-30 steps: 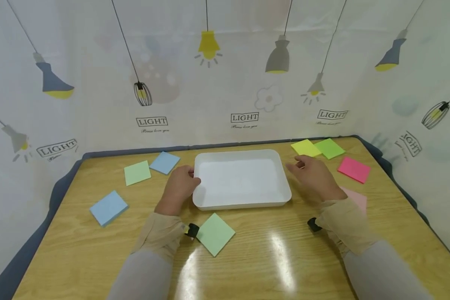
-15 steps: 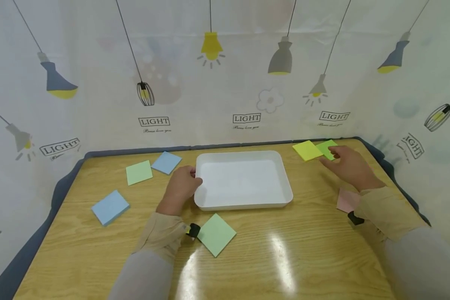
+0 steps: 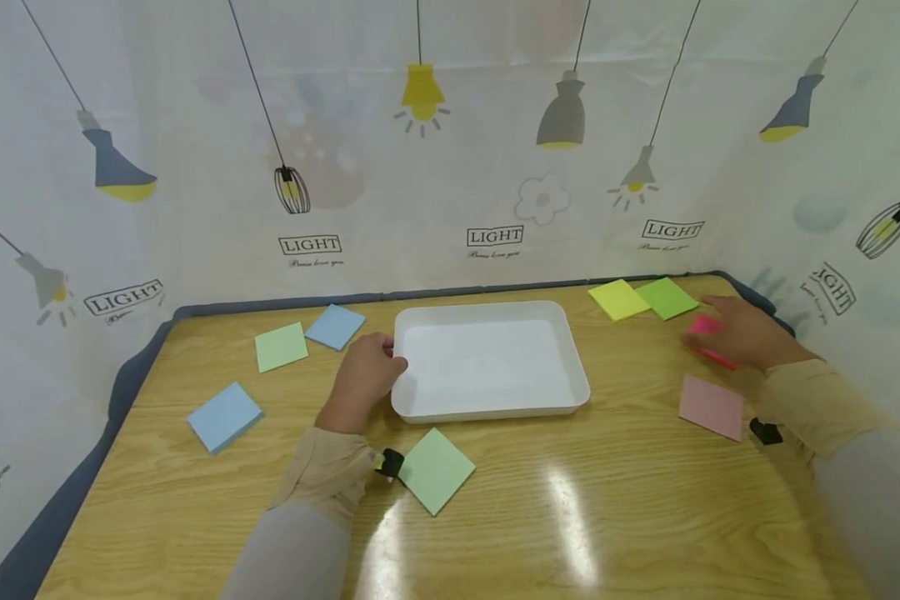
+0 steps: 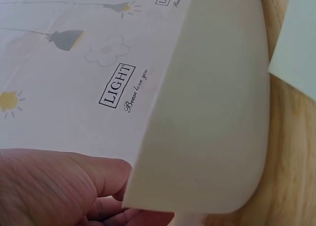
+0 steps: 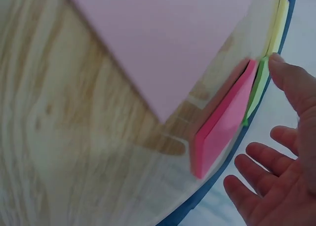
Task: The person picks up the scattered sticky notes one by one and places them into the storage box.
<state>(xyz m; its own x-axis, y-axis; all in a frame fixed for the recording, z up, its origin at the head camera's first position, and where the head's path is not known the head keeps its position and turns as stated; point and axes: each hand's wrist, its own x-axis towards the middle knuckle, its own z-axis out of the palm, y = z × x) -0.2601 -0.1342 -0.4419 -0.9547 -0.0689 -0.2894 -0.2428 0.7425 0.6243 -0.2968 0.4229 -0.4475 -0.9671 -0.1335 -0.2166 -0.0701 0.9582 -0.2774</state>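
Observation:
At the left end of a white rectangular tray, my left hand grips the rim. In the left wrist view the thumb lies at the edge of the tray and the fingers curl against its outer side. On the right side of the table, my right hand hovers over a hot pink sticky note pad, covering part of it. The right wrist view shows its fingers spread, apart from the hot pink pad. Just nearer than that pad lies a pale pink pad.
Yellow and bright green pads lie at the back right. To the left are a pale green pad and two blue pads. Another pale green pad sits in front of the tray. A printed curtain surrounds the table.
My right hand has moved right, from beside the tray past the bright green pad to above the hot pink pad. The left hand keeps its grip on the tray.

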